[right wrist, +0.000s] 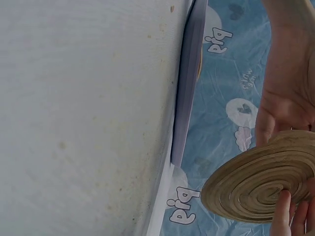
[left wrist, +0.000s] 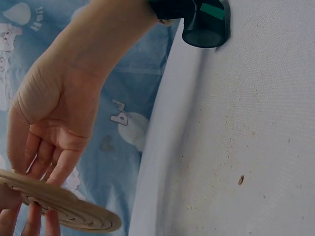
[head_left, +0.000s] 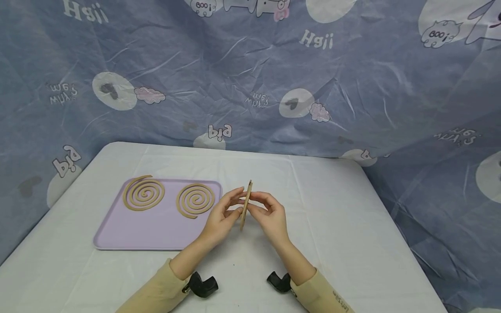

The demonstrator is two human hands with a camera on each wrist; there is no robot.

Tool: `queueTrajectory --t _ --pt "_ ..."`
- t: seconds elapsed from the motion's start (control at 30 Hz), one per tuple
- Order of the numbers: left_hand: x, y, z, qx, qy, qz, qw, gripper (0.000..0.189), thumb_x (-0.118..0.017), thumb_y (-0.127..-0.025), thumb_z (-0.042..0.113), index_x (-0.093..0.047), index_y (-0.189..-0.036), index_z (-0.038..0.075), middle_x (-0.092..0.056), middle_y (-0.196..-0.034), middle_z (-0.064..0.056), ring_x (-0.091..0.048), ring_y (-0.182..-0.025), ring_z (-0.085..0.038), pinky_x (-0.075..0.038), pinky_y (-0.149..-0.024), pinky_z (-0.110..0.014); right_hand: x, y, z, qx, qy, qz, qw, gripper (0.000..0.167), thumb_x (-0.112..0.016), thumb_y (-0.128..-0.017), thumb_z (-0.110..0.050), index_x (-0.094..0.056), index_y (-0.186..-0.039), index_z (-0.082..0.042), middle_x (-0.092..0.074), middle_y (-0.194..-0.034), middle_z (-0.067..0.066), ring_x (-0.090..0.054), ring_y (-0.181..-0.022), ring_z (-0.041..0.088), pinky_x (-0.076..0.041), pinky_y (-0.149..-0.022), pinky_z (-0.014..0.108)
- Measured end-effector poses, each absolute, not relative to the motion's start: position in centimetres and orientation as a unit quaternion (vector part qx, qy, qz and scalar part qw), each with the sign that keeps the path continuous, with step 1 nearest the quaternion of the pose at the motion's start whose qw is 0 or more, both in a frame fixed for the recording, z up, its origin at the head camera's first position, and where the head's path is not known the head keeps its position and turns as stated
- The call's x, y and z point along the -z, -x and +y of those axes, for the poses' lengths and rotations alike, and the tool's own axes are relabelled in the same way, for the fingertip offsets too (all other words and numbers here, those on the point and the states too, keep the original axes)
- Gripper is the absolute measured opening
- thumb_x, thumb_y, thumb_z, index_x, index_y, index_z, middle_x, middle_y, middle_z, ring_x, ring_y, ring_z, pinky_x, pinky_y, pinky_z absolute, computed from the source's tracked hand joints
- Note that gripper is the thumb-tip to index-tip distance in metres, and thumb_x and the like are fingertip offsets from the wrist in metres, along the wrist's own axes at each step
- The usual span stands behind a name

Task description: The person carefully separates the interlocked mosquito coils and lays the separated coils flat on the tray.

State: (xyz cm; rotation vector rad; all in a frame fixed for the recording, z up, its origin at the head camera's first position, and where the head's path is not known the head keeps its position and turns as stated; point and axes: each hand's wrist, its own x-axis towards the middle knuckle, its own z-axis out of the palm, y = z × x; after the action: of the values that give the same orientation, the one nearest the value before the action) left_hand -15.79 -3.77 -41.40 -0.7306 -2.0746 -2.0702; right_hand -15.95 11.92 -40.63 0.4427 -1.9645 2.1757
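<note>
Between both hands a tan mosquito coil (head_left: 245, 206) is held upright, seen nearly edge-on in the head view. Its closely packed rings show broadly in the right wrist view, where the coil (right wrist: 246, 189) tilts. My left hand (head_left: 222, 219) holds it from the left with thumb and fingertips, while my right hand (head_left: 272, 217) grips it from the right. Left fingertips (left wrist: 34, 216) touch the coil's ringed face in the left wrist view. Two loose spirals, a left coil (head_left: 138, 203) and a right coil (head_left: 188, 211), lie on a purple tray (head_left: 133, 232).
A white-covered table (head_left: 344, 226) lies beneath the hands, with small brown crumbs (left wrist: 240, 180) on its cloth. The left coil's outer end reaches past the tray's back rim. Behind the table hangs a blue printed curtain (head_left: 235, 65). Black wrist mounts (head_left: 203, 286) sit at both sleeves.
</note>
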Motion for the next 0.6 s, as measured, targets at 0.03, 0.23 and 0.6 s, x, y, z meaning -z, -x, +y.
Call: queueTrajectory --t 0.03,0.23,0.6 --pt "41.4 15.8 -3.8 0.691 0.236 -0.681 0.059 0.046 -0.054 -0.090 -0.010 -0.045 -0.134 0.001 -0.050 -0.132 -0.016 -0.052 -0.114 -0.031 -0.050 -0.085 -0.032 40.7 16.0 11.9 -0.729 -0.149 -0.662 0.088 0.029 -0.069 -0.082 0.002 -0.061 -0.110 0.006 -0.058 -0.110 0.020 -0.066 -0.091 0.028 -0.053 -0.082 0.037" --pt "41.6 15.9 -4.0 0.718 0.231 -0.653 0.072 0.041 -0.060 -0.085 -0.011 -0.049 -0.124 -0.004 -0.052 -0.125 -0.019 -0.054 -0.110 -0.032 -0.050 -0.087 -0.032 40.7 16.2 12.3 -0.699 -0.148 -0.697 0.072 0.026 -0.069 -0.083 0.000 -0.063 -0.108 0.006 -0.061 -0.110 0.020 -0.062 -0.100 0.031 -0.053 -0.083 0.034" --pt "41.9 16.2 -4.0 0.716 0.254 -0.645 0.084 0.025 -0.059 -0.090 -0.001 -0.057 -0.115 -0.003 -0.056 -0.122 -0.016 -0.052 -0.116 -0.025 -0.051 -0.086 -0.034 38.1 15.3 12.6 -0.643 -0.162 -0.749 0.013 0.025 -0.061 -0.090 -0.003 -0.060 -0.113 0.006 -0.058 -0.117 0.020 -0.063 -0.100 0.030 -0.052 -0.083 0.032"
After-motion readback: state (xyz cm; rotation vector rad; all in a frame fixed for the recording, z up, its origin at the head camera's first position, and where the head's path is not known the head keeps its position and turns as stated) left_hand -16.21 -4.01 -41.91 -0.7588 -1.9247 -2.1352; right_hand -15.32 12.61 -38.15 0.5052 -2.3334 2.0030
